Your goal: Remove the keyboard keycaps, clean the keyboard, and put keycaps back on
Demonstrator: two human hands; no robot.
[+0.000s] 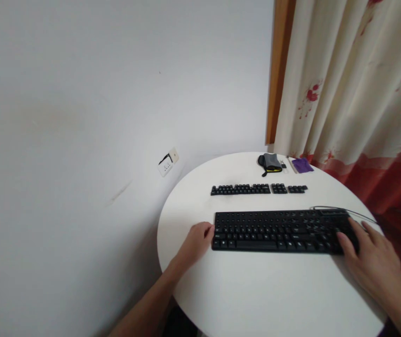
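Note:
A black keyboard (279,230) lies across a round white table (256,295). My left hand (196,242) rests at the keyboard's left end, fingers curled against its edge. My right hand (372,260) lies on the keyboard's right end, thumb and fingers around that corner. Both hands appear to grip the keyboard by its ends. A row of loose black keycaps (258,189) sits laid out in keyboard order just beyond it.
A grey and black pouch (270,163), a small tool (283,164) and a purple cloth (302,164) lie at the table's far edge. The keyboard's cable (360,214) trails right. A curtain (354,93) hangs at right; a wall socket (168,164) is at left.

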